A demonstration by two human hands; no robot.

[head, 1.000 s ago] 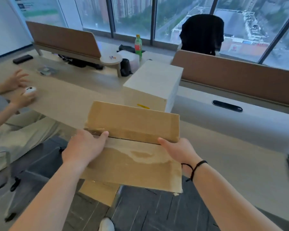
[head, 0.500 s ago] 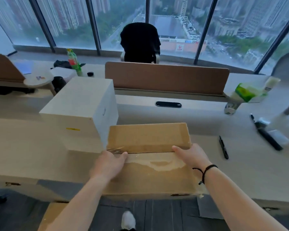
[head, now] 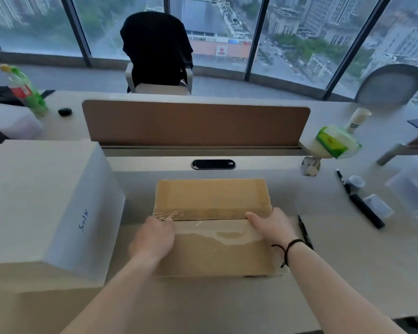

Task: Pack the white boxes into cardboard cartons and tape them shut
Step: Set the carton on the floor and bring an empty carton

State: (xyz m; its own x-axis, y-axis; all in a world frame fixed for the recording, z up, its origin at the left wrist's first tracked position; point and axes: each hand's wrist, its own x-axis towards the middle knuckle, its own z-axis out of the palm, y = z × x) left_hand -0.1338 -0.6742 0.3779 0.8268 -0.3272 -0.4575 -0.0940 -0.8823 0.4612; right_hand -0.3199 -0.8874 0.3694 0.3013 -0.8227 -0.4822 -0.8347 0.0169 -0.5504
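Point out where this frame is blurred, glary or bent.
Head view: the left hand on the cardboard carton is smeared by motion; clear tape on the carton's top shows pale glare; the window frames lean and the desk edge bows from the wide lens; daylight is soft, shadows faint.

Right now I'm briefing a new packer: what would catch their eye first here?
The brown cardboard carton at the middle of the desk, with the left hand and right hand on its top. Next, the big white box beside it on the left, with blue handwriting on its side.
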